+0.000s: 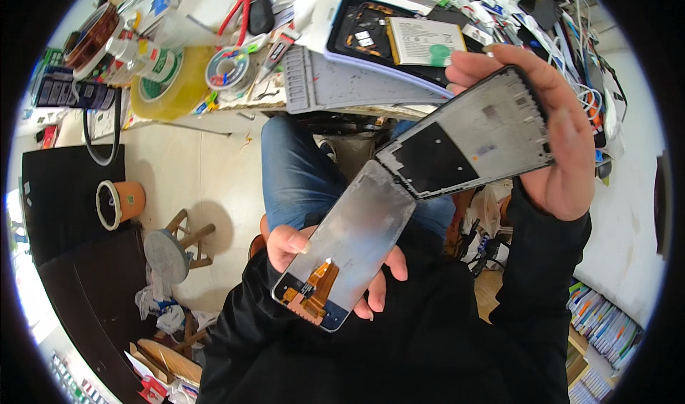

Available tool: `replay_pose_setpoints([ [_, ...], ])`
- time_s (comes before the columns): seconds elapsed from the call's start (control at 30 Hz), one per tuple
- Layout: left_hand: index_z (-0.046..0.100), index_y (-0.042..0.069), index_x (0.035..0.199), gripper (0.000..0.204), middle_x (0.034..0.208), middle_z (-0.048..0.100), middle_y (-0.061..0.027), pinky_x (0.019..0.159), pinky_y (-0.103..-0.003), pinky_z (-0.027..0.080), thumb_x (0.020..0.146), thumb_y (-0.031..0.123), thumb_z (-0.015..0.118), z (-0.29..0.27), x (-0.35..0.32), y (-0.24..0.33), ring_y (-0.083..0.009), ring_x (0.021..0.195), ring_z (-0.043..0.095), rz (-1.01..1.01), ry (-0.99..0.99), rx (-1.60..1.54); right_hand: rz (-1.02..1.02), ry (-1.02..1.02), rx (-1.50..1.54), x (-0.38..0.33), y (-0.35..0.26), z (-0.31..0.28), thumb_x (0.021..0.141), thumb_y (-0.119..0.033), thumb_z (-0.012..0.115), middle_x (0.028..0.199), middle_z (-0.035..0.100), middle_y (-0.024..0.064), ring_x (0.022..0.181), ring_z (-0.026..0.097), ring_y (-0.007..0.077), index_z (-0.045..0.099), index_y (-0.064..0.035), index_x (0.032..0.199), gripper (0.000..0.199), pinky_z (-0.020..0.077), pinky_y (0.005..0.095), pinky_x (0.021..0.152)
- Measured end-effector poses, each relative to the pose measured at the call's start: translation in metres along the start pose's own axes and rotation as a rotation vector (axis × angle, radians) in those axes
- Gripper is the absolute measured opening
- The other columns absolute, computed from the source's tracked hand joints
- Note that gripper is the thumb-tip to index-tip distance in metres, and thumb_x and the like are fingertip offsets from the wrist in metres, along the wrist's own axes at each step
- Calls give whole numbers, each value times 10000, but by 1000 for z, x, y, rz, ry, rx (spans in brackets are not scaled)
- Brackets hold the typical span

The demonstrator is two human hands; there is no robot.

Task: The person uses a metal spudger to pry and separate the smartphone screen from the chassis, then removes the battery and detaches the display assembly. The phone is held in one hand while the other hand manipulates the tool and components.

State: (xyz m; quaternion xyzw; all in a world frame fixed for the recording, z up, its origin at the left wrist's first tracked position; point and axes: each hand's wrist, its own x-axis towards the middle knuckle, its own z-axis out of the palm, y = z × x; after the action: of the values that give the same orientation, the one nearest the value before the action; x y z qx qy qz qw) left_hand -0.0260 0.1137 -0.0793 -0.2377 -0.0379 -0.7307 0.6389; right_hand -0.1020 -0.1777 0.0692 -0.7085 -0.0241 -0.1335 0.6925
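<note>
- Your left hand sits low in front of your lap, fingers curled up around the edges of a detached phone screen panel, gripping it firmly.
- That panel shows its silvery back to you, with an orange flex cable at its lower end (nearest your wrist).
- Its upper corner meets the lower left corner of the phone frame; whether the two actually touch, you can't tell from here.
- Your right hand holds that frame up higher, thumb over the top edge and fingers wrapped behind, closed tight on it.
- Behind all this, the cluttered workbench runs from the yellow tape roll at left, past red-handled pliers and a grey work mat, to an opened phone with its battery exposed.
</note>
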Motion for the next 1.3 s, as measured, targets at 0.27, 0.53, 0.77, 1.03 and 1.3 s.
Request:
replay_pose_setpoints([
  [0.27, -87, -46, 1633, 1043, 1600, 239, -384, 1178, -519, 478, 958, 280, 639, -9, 9, 13, -470, 1465, 432, -359, -162, -195, -33, 26, 454, 2, 18, -5, 1079, -660, 302, 1365, 616, 277, 1278, 619, 421, 396, 85, 1537, 879, 428, 589, 1167],
  [0.53, 7, 15, 1687, 1005, 1744, 122, -255, 1225, -739, 210, 874, 36, 596, 39, 18, -4, -442, 1629, 73, -81, 375, -99, 85, -59, 567, 6, 20, -17, 1088, -625, 299, 1278, 637, 247, 1232, 629, 395, 455, 84, 1491, 831, 477, 571, 1118],
  [0.77, -21, -5, 1682, 1071, 1757, 27, -237, 1238, -736, 167, 820, -9, 613, 33, 21, 6, -412, 1638, 8, -143, 311, -44, 104, -48, 531, 4, 10, -12, 1084, -597, 288, 1353, 622, 240, 1254, 620, 399, 445, 61, 1521, 805, 466, 564, 1143],
  [1.03, 4, -61, 1661, 1047, 1745, 44, -269, 1254, -689, 222, 807, -46, 609, 28, 18, 7, -408, 1635, 34, -182, 295, 170, -11, 289, 376, 12, 16, 13, 1064, -671, 345, 1009, 730, 234, 920, 738, 404, 659, 1, 1243, 763, 601, 541, 866],
  [1.3, 73, -125, 1635, 871, 1653, 180, -433, 1205, -711, 304, 919, 15, 550, 39, 24, 6, -522, 1562, 249, -163, 573, 176, -34, 189, 458, 12, 22, 9, 1073, -663, 324, 1036, 734, 240, 958, 740, 414, 643, 1, 1277, 764, 603, 544, 890],
])
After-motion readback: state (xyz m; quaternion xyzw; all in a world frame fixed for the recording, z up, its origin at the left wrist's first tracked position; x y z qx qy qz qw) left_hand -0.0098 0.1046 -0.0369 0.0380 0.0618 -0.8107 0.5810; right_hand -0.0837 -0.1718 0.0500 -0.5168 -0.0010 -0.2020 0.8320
